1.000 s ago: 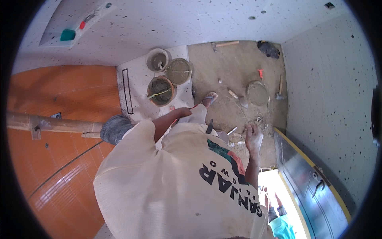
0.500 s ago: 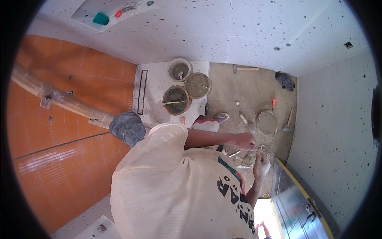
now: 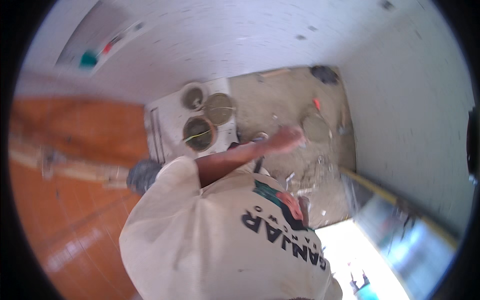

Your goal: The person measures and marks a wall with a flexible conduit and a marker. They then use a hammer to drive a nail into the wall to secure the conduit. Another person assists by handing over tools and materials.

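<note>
My left arm, in a pale cream T-shirt, reaches forward and to the right. My left hand (image 3: 287, 140) is over the grey floor, smeared by motion; whether its fingers are closed, or hold anything, I cannot make out. Nearest to it is a round, grey cement-coloured basin or patch (image 3: 317, 127), with an orange-handled tool (image 3: 316, 104) beyond. Of my right arm only a short bit of skin (image 3: 304, 206) shows beside the shirt front; the fingers of that hand are hidden. Small loose pieces and debris (image 3: 300, 182) lie on the floor between the two arms.
Three buckets of grey mix, one of them (image 3: 199, 133) nearest, stand on pale tiles. A bamboo pole (image 3: 80, 169) meets a grey bundle (image 3: 144, 176) at my left. A yellow-edged door (image 3: 400, 200) stands ajar at right. Someone in teal (image 3: 367, 291) is outside.
My view has swung, and the scene is now blurred. My hands were close together over the floor; now they are apart, the right one mostly behind my shirt.
</note>
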Demonstrator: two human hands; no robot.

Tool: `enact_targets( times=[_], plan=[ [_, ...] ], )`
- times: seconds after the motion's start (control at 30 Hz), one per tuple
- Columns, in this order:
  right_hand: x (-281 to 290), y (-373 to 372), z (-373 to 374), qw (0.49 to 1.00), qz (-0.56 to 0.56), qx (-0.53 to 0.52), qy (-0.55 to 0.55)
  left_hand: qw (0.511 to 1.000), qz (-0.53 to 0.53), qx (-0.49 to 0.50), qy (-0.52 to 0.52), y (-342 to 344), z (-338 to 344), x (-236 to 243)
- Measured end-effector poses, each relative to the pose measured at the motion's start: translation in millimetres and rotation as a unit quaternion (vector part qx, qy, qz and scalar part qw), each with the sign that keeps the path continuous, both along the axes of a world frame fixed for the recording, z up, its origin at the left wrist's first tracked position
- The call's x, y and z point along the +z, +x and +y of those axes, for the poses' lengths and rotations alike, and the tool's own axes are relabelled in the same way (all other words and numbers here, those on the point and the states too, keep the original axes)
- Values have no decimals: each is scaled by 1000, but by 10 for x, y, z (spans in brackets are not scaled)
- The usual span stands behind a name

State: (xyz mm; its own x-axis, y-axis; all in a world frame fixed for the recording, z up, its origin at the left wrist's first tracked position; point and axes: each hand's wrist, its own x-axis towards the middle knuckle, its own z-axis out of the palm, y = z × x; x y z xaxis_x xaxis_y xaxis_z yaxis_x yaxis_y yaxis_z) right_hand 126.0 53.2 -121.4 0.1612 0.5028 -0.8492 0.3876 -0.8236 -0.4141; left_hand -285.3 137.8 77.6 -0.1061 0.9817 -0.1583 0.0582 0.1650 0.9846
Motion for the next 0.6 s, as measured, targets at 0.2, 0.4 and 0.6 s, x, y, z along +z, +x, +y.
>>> enact_targets(
  times=[0.2, 0.4, 0.6],
  plan=[
    [-84, 53, -1017, 988, 1, -149, -50, 994, -36, 64, -77, -258, 171, 485],
    [-184, -387, -1721, 955, 38, -286, -65, 993, -32, 93, -67, -523, 539, 602],
    [-418, -847, -2070, 927, 61, -365, -55, 995, -23, 72, -60, -678, 783, 794]
  ],
)
